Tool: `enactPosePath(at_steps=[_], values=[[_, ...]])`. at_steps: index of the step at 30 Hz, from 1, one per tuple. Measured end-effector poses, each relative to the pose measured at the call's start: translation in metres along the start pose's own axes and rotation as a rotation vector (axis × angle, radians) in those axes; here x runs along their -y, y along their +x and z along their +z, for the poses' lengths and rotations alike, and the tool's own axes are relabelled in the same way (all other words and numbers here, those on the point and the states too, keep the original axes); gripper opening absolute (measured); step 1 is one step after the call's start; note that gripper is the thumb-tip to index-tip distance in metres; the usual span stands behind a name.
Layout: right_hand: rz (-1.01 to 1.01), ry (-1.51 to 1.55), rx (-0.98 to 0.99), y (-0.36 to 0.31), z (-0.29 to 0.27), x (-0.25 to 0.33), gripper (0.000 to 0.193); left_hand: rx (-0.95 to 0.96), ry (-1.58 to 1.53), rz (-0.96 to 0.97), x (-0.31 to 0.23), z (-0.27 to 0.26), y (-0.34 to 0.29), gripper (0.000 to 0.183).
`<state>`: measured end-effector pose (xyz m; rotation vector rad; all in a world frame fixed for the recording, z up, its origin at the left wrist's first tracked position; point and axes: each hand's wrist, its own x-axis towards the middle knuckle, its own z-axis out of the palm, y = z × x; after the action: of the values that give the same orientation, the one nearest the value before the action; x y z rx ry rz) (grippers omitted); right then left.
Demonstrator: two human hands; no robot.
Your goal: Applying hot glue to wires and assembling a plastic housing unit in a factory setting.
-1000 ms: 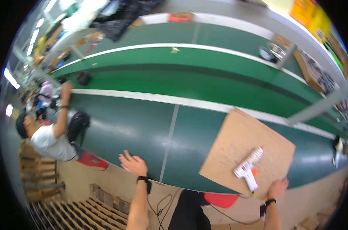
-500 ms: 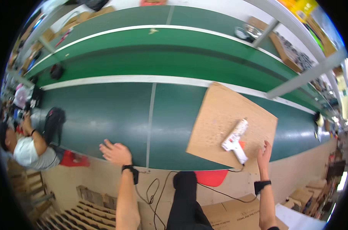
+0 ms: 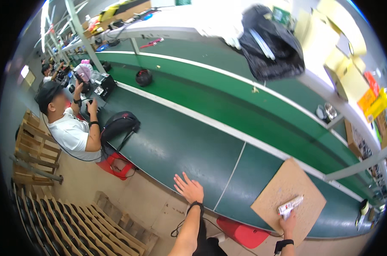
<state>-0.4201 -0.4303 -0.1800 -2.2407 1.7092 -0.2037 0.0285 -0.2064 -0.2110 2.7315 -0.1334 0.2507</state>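
Note:
My left hand (image 3: 190, 189) is held over the front edge of the green worktable (image 3: 168, 145), fingers spread, with nothing in it. At the right, my right hand (image 3: 288, 222) is closed round the handle of a white hot glue gun (image 3: 290, 205). The gun lies over a brown cardboard sheet (image 3: 302, 184) with its nozzle pointing away to the right. Whether it rests on the sheet or is slightly raised, I cannot tell. Most of the handle is hidden by my fingers.
A person in a white shirt (image 3: 74, 134) sits at the left by a black backpack (image 3: 120, 127). Red stools (image 3: 240, 232) stand under the table edge. A black plastic bag (image 3: 272, 47) hangs from the upper shelf. Wooden pallets (image 3: 37, 147) stand at the left.
My right hand has moved from beside the glue gun onto its handle and closed. The view has swung left, showing more of the person. My left hand stays open.

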Motion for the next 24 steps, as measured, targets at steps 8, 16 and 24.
enactPosePath(at_steps=[8,16,24], values=[[0.005,0.038,-0.095,-0.031,0.0,0.076,0.05,0.298,-0.098,0.125,0.031,-0.048,0.06,0.051],[0.053,-0.514,0.266,-0.058,-0.043,0.223,0.058,0.371,-0.541,0.248,-0.042,-0.044,0.356,0.017],[0.218,-0.161,0.183,-0.071,0.002,0.178,0.054,0.233,-0.246,0.212,-0.046,0.053,0.585,0.051]])
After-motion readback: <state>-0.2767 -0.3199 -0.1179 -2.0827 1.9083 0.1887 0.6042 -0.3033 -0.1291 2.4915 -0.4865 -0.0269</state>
